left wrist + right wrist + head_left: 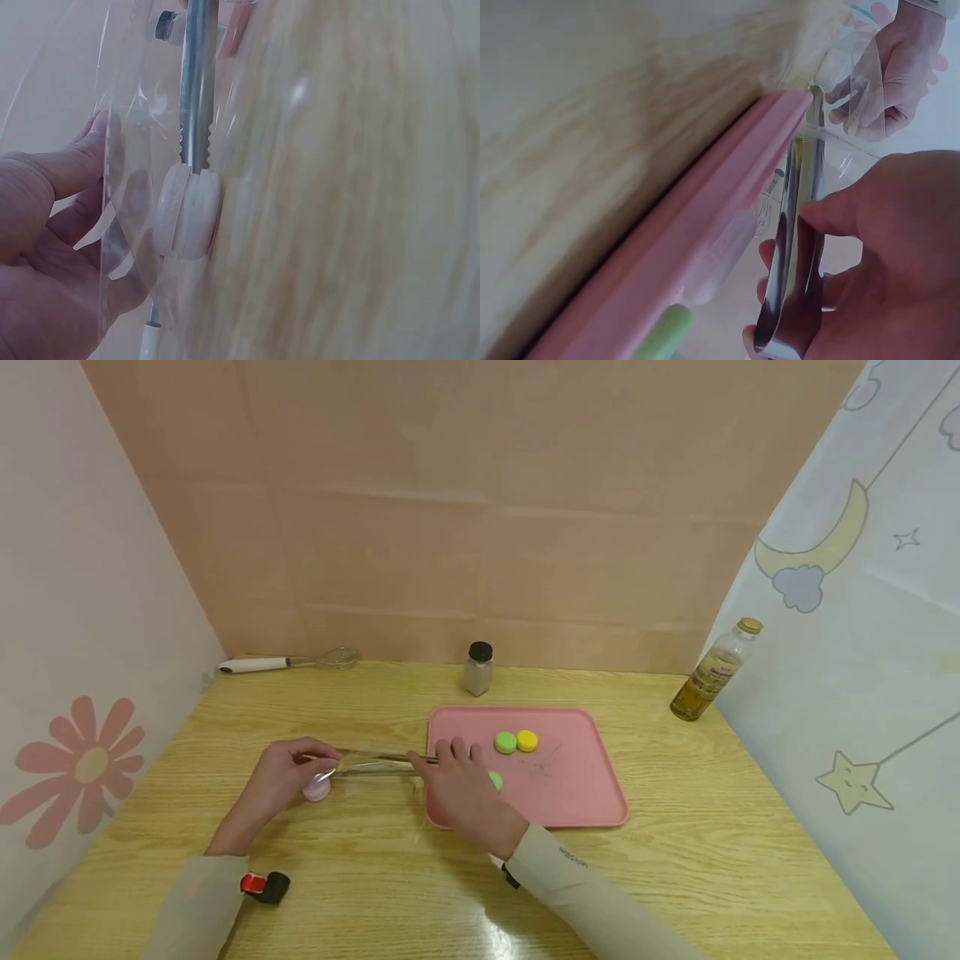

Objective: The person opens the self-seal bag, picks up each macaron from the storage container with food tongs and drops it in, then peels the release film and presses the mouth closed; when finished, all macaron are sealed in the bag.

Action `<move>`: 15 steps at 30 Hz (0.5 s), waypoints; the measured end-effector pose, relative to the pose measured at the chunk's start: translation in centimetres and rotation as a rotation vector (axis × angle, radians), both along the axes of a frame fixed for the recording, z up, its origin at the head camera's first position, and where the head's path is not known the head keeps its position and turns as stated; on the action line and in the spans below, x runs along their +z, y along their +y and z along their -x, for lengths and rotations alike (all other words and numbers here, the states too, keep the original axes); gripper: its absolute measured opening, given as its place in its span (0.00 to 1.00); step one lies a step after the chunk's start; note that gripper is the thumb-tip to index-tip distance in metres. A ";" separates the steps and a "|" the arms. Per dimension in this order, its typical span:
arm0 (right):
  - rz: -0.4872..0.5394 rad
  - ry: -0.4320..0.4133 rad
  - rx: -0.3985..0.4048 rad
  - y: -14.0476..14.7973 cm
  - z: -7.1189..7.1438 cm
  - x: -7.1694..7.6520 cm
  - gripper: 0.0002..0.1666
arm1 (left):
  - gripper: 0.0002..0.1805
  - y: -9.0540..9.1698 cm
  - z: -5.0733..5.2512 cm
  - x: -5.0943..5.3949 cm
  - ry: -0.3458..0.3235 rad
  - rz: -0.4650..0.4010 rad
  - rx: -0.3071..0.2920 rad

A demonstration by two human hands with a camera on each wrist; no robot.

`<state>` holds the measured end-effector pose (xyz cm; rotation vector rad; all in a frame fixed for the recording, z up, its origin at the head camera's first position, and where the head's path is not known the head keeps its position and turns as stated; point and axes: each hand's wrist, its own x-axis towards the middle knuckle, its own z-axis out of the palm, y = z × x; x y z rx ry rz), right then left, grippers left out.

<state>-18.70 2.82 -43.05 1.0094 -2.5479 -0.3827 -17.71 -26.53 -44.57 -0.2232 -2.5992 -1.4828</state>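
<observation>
The left grip (288, 772) pinches a thin clear bag (129, 180). The right grip (468, 793) squeezes shiny tongs (199, 82), and their tips hold a pale cookie (189, 214) just beside the left grip. The pink tray (585, 793) is under the right grip, with a green cookie (506, 742) and a yellow cookie (527, 741) past it.

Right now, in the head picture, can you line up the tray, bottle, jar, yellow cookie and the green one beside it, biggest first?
1. Tray
2. Bottle
3. Jar
4. Yellow cookie and green cookie: too alike to rank.
</observation>
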 end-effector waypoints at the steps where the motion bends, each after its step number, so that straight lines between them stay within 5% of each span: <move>1: 0.000 -0.006 0.000 0.0 0.0 0.0 0.34 | 0.08 0.0 0.0 0.0 -0.001 0.000 0.000; 15: 0.011 0.030 -0.009 1.0 0.4 0.2 0.30 | 0.09 -0.2 0.1 -0.3 -0.015 -0.028 -0.011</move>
